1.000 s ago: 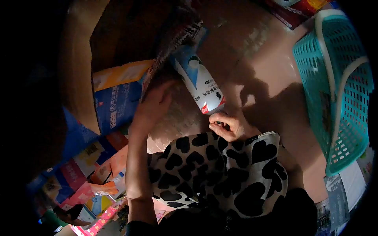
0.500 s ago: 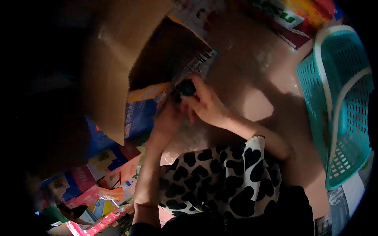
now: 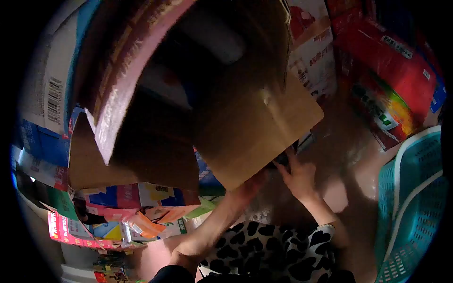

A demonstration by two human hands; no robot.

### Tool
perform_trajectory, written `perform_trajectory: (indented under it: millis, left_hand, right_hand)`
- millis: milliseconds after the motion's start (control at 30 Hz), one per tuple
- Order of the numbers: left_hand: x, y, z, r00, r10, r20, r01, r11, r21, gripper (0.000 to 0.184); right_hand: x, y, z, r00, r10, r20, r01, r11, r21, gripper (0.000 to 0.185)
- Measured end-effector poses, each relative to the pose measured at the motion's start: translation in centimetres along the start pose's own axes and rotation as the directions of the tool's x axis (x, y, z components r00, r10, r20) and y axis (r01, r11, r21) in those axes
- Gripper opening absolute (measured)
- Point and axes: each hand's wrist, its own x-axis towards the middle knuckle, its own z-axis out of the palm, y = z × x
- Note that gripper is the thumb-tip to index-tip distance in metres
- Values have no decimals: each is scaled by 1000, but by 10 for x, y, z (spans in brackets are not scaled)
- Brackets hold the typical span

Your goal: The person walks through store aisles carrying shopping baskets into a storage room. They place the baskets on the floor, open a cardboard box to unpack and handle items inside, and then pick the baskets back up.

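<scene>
My right hand (image 3: 300,178) is at the lower edge of a brown cardboard flap (image 3: 255,137), fingers closed around a small dark object (image 3: 284,158). The flap hides much of that object, so its kind cannot be made out. My left hand (image 3: 250,185) reaches under the same flap beside the right one; its fingers are hidden. The flap belongs to an open cardboard box (image 3: 188,155) with a dark inside, where a pale rounded thing (image 3: 219,40) shows dimly.
A teal plastic basket (image 3: 387,198) with a white rim stands on the right. Red packages (image 3: 391,61) lie at the upper right. Coloured cartons (image 3: 118,195) are stacked at the lower left, and a white-and-blue carton (image 3: 52,80) stands at the far left.
The view has swung left and up, so the hands and basket appear lower and further right. The flap now covers my left fingers and much of the dark object; more of the box shows.
</scene>
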Motion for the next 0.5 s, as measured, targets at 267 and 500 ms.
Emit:
perform_trajectory:
  millis: [267, 500]
  left_hand:
    - [-8, 11, 30, 955, -227, 192, 280, 905, -321, 42]
    - [-15, 5, 36, 979, -174, 104, 201, 904, -377, 52]
  right_hand:
    - [5, -2, -2, 999, -26, 19, 29, 982, -186, 59]
    - [19, 14, 18, 994, 22, 104, -1, 980, -198, 58]
